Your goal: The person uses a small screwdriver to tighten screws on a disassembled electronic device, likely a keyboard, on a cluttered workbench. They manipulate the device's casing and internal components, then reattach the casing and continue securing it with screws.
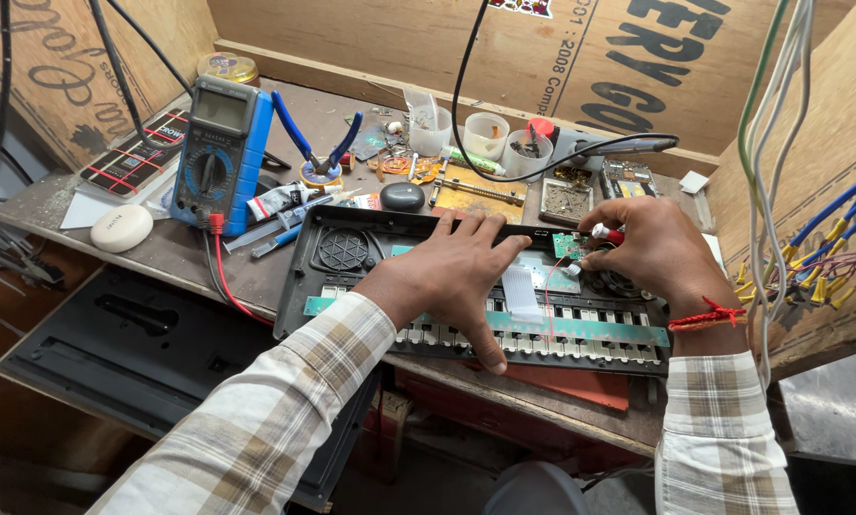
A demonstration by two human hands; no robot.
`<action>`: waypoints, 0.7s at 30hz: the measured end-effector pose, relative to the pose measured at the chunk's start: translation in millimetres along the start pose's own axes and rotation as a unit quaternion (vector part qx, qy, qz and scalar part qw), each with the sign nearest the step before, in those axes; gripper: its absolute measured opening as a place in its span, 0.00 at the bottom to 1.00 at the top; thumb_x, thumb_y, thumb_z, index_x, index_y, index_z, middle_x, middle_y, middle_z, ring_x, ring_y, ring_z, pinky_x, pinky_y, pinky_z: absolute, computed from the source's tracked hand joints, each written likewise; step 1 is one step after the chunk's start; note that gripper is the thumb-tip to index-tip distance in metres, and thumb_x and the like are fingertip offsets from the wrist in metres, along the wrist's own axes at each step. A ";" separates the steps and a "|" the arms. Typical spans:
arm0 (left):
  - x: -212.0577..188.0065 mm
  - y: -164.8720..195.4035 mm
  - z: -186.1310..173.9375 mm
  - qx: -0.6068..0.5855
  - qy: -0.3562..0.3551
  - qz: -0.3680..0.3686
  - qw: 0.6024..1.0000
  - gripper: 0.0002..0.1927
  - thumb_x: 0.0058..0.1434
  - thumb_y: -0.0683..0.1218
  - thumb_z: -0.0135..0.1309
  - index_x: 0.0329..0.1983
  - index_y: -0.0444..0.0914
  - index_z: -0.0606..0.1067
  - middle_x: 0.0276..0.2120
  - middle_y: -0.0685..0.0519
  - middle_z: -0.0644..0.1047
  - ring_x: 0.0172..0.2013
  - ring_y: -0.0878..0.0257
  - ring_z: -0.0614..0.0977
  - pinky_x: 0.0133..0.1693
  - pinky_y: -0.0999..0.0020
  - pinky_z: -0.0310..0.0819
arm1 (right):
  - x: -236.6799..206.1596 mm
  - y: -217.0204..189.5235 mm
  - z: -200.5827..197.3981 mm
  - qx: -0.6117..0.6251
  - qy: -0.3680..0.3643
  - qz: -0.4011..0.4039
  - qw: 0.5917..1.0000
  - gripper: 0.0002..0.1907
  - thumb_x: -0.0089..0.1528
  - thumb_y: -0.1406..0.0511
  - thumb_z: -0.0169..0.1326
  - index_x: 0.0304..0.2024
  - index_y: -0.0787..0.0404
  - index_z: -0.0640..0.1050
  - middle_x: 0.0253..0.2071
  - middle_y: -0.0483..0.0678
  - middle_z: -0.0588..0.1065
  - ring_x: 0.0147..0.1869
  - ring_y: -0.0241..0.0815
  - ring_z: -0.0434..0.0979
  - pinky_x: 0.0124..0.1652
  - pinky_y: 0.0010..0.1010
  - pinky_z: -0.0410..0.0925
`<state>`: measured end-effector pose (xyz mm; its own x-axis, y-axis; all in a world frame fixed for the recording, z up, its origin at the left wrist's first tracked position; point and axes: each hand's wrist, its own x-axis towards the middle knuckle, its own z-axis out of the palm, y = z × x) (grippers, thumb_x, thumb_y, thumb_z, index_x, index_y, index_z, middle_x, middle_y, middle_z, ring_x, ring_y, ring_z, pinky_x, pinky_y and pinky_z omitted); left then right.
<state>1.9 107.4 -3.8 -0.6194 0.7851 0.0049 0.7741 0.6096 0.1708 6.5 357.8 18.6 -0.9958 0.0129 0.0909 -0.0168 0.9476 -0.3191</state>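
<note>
The opened keyboard chassis lies flat on the table, its near edge out over the table's front lip. The left hand presses down on it, fingers spread and gripping nothing. The right hand is closed around a red-handled screwdriver whose tip sits at the small green circuit board inside the chassis.

Judged from this, the largest risk is the chassis tipping or sliding off the lip if the left hand lets up. Next, the screwdriver could slip off the board and gouge it, or catch the thin red wire and the white ribbon cable lying just beside. The multimeter has a red lead trailing under the chassis corner, which a shift could drag.

Of the containers at the back, three small white cups stand in a row: the right one holds dark small parts, while the others' contents cannot be made out. A flat yellow-lidded tin stands shut in the far corner.
</note>
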 end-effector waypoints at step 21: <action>-2.8 -3.7 2.3 0.002 0.002 -0.001 1.000 0.81 0.20 0.79 0.71 0.74 0.34 0.55 0.67 0.32 0.59 0.70 0.34 0.54 0.66 0.34 0.42 | -0.7 -3.5 3.0 0.000 0.031 -0.032 0.999 0.31 0.44 0.63 0.75 0.51 0.48 0.83 0.41 0.52 0.83 0.43 0.45 0.83 0.41 0.38 0.75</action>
<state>1.0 103.1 -6.6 -0.6212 0.7836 0.0086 0.7735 0.6113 0.1672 7.0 353.5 16.8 -0.9853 -0.0280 0.1685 -0.0800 0.9473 -0.3103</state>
